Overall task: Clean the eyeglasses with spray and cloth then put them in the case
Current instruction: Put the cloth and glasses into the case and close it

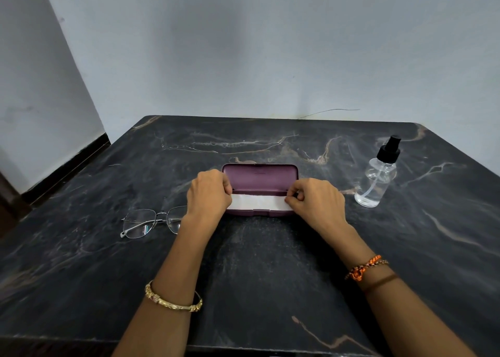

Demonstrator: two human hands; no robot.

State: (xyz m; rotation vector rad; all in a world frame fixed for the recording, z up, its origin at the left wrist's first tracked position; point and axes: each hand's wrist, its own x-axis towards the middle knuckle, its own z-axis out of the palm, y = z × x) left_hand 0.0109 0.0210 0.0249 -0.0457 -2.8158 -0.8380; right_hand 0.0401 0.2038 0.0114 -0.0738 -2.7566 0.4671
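Observation:
A purple eyeglass case (260,177) lies open at the middle of the table, lid raised toward the wall. A folded white cloth (257,202) lies in its lower half. My left hand (208,194) pinches the cloth's left end and my right hand (315,198) pinches its right end. Thin metal-framed eyeglasses (151,223) rest on the table left of the case, partly hidden behind my left wrist. A clear spray bottle (377,179) with a black nozzle stands upright to the right of the case.
The dark marble table (270,275) meets a pale wall at the back, and its left edge drops to the floor. A gold bangle sits on my left forearm and orange thread bands on my right.

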